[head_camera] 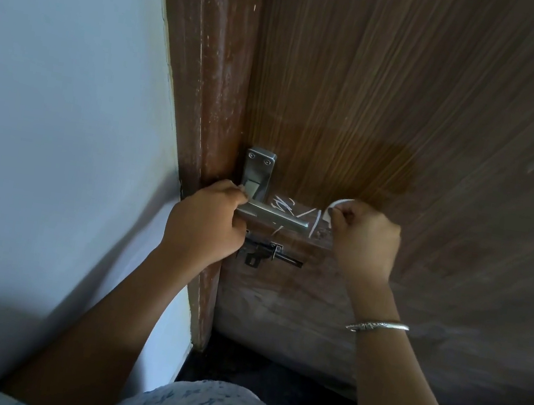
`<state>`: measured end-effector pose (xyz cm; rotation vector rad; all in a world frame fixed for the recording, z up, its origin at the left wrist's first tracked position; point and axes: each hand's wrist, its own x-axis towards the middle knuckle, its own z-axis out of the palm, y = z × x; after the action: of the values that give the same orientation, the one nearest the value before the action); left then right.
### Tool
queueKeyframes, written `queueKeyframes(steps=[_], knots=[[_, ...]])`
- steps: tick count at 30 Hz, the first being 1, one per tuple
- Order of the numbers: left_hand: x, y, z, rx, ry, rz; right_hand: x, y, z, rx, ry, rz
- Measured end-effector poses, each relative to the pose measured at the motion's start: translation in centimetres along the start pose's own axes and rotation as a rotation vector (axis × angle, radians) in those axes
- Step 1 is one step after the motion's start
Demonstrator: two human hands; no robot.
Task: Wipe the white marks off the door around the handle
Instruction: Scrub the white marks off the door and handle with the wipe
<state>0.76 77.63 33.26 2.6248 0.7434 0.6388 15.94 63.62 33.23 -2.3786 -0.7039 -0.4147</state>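
Around handle [278, 217] and cloth [337, 202], curled hands [207, 221] [362, 239]

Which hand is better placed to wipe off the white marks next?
Right. The right hand pinches a white cloth just beside the white marks, while the left hand is occupied holding the handle.

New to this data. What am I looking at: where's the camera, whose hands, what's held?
No robot here: one camera worn on a person's head looks down at their own hands. The left hand grips the metal door handle. The right hand pinches what looks like a small white cloth, mostly hidden, at the brown door. White marks sit around the handle's lever, not yet wiped. A sliding bolt is below the handle; a pale wall is on the left.
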Motion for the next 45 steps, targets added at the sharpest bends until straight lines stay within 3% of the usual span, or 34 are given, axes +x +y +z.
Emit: queueKeyframes(steps=[6, 14, 22, 31, 39, 45], knots=[[-0.2, -0.2, 0.1, 0.003, -0.001, 0.001, 0.9, -5.7, 2.1, -0.083, -0.271, -0.265], [-0.1, -0.3, 0.4, -0.026, 0.015, -0.006, 0.9, -7.4, 1.5, -0.032, -0.466, -0.247], [-0.1, -0.4, 0.1, -0.038, 0.022, -0.008, 0.1, -5.5, -0.2, 0.031, -0.394, -0.165], [0.0, -0.3, 0.1, -0.021, 0.025, 0.0, 0.6, 1.1, -3.5, 0.001, -0.241, 0.101], [0.2, 0.0, -0.1, 0.006, 0.02, 0.007, 0.2, 1.7, -3.9, 0.021, -0.109, 0.103], [0.1, 0.2, 0.1, 0.005, 0.023, 0.007, 0.1, 0.5, -2.0, 0.06, -0.276, 0.102]])
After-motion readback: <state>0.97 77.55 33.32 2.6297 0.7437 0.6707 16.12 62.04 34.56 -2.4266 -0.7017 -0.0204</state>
